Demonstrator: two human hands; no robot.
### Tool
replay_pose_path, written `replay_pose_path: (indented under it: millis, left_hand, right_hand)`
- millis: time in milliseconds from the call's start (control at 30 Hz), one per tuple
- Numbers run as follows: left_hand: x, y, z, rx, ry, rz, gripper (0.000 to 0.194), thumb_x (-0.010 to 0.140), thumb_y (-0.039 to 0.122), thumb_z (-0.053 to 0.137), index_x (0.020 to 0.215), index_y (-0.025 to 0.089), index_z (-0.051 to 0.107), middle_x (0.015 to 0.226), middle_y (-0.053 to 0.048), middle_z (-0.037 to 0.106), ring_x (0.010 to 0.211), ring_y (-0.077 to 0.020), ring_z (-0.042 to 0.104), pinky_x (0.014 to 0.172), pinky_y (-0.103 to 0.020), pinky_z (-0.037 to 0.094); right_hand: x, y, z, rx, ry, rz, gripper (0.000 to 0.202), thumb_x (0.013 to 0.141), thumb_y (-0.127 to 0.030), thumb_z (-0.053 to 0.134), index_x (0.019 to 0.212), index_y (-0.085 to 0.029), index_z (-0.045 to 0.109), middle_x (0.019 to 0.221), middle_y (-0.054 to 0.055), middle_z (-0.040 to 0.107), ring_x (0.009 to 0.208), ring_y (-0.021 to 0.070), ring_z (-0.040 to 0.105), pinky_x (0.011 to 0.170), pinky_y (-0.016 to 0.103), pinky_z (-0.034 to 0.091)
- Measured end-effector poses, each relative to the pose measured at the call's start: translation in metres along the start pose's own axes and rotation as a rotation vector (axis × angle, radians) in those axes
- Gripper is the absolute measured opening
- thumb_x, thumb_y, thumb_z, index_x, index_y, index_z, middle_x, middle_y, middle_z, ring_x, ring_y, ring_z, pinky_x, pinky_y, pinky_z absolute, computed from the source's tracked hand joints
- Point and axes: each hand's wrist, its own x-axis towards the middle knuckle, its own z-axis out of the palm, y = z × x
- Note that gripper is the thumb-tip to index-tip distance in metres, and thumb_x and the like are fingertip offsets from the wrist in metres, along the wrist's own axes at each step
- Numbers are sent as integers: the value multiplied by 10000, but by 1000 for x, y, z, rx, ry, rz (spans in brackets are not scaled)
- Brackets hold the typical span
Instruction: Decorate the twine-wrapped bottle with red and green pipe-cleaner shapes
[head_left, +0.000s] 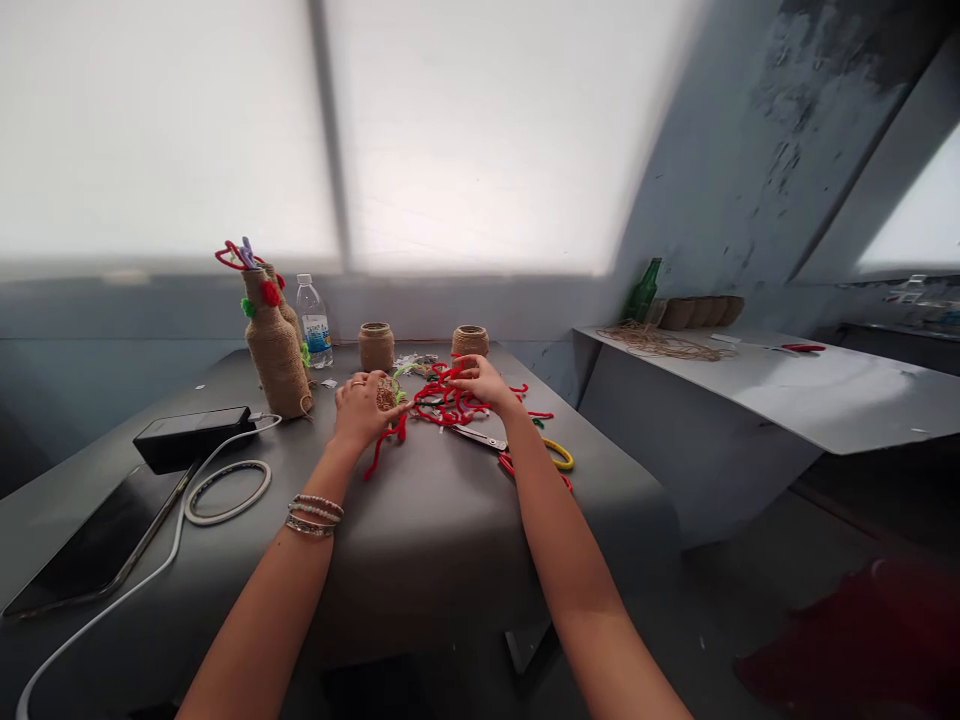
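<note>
- Red stems (448, 408) lie in a loose pile mid-tabletop (427, 510), between the hands.
- Left hand (362, 408): grip curled round a twine piece (385, 394).
- Right hand (480, 380): grip narrow, at the pile's far side; cannot tell whether it pinches a stem.
- Left jar (376, 350) and right jar (469, 341): far, upright, twine-wrapped; contents too small to tell.
- Wrapped bottle (276, 355): left, upright, red and purple stems at its mouth.
- Water bottle (315, 330): far left, capped.
</note>
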Motion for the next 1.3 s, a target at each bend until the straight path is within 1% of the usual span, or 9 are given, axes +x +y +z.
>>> replay_pose_path:
  millis: [100,167,400,500,600,733,867,1033,1300]
  left_hand:
    - [0,2,-3,-60,205,-74,526,809,528,572,1192,178,488,1190,-167,474,1175,-312,445,979,-426,347]
    - [1,4,-4,-110,240,-33,467,818,489,576,1159,179,497,1149,-145,485,1144,-284,466,972,-398,363]
    - [-1,12,11,-312,-188,299,523,780,443,641,1224,211,493,1108,-93,612,1124,-279,519,980,-419,371]
    - [-1,11,20,-580,-344,222,511,781,437,626,1206,193,480,971,-72,681,969,-257,615,882,-401,438]
    - [4,8,27,-818,-345,106,324,799,418,581,988,158,541,857,-81,684,819,-234,646,761,-362,475]
    - [7,7,28,-935,-283,-48,400,742,389,663,1009,162,469,848,-55,650,735,-186,635,655,-299,478]
    - [5,7,28,-893,-211,-88,612,656,410,757,1116,174,430,838,-38,640,705,-163,619,635,-273,469]
    - [4,11,27,-896,-282,-61,296,732,404,684,821,134,605,726,-46,649,636,-147,592,555,-233,430]
    - [11,18,15,-1156,-411,-331,273,792,334,628,626,128,560,494,26,532,311,-49,381,332,-185,275]
  right_hand:
    - [-2,-3,0,135,-14,-5,500,766,-94,619,1223,-171,431,921,63,670,741,134,660,666,258,541]
    - [-2,-4,1,218,-32,-14,553,773,-73,600,1277,-173,396,917,63,676,740,140,672,701,283,556]
    - [-8,-13,19,386,-186,-55,558,840,-126,528,1364,-212,357,1025,54,663,896,144,684,905,331,530]
    - [-16,-20,32,407,-338,-14,594,866,-119,461,1423,-232,285,991,33,664,953,135,668,969,347,487]
    - [-18,-21,40,363,-450,-29,639,834,-116,516,1419,-232,285,1001,39,671,982,154,649,963,378,481]
    - [-9,-14,40,204,-307,-141,439,753,-115,621,1177,-162,515,1002,71,664,946,176,637,901,373,513]
    - [0,-6,38,149,-145,-183,325,699,-104,666,996,-154,544,978,69,658,889,168,640,808,345,543]
    - [4,-2,39,127,-178,-197,198,757,-165,642,931,-154,546,907,58,681,794,148,659,746,303,545]
    - [-6,0,31,-769,156,-152,383,821,-244,619,1187,-164,537,1138,130,648,1096,244,590,908,351,455]
